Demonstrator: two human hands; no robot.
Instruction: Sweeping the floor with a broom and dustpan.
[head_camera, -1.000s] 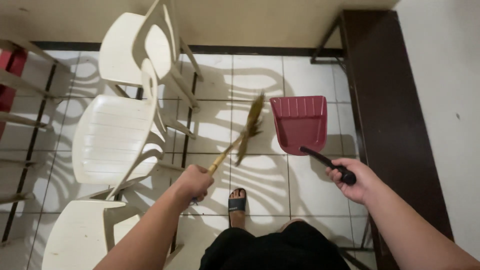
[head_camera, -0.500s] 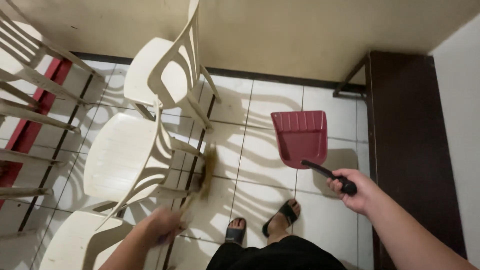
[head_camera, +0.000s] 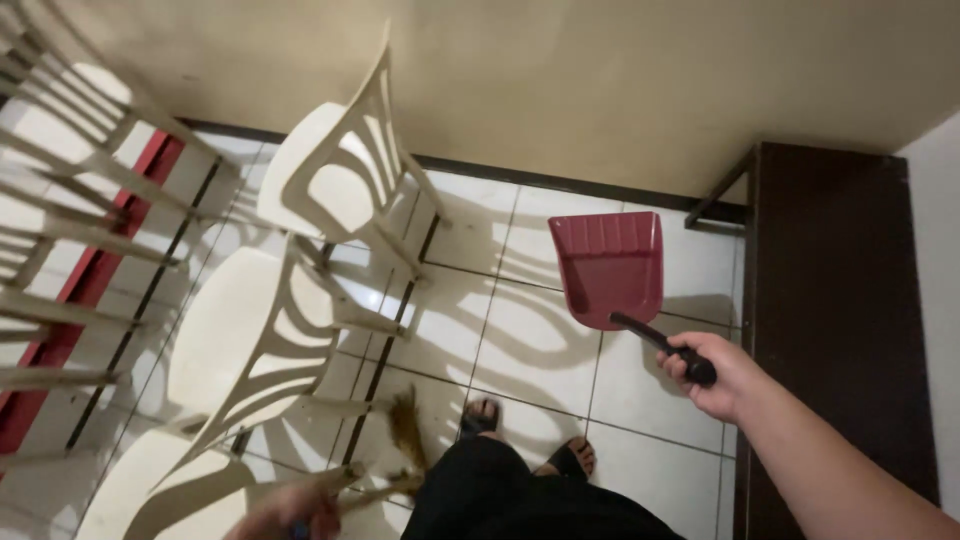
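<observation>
Your right hand (head_camera: 725, 375) grips the dustpan (head_camera: 608, 265), lying ahead along the floor (head_camera: 540, 345); left hand (head_camera: 290, 510), blurred, seemingly closed on the broom (head_camera: 405, 440), bristles nearer your feet.

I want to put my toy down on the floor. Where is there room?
Bare tiles lie between the red dustpan, the wall and the white chairs. More lie between the feet and the dark table. Under the chairs, by the broom, it is crowded.
</observation>
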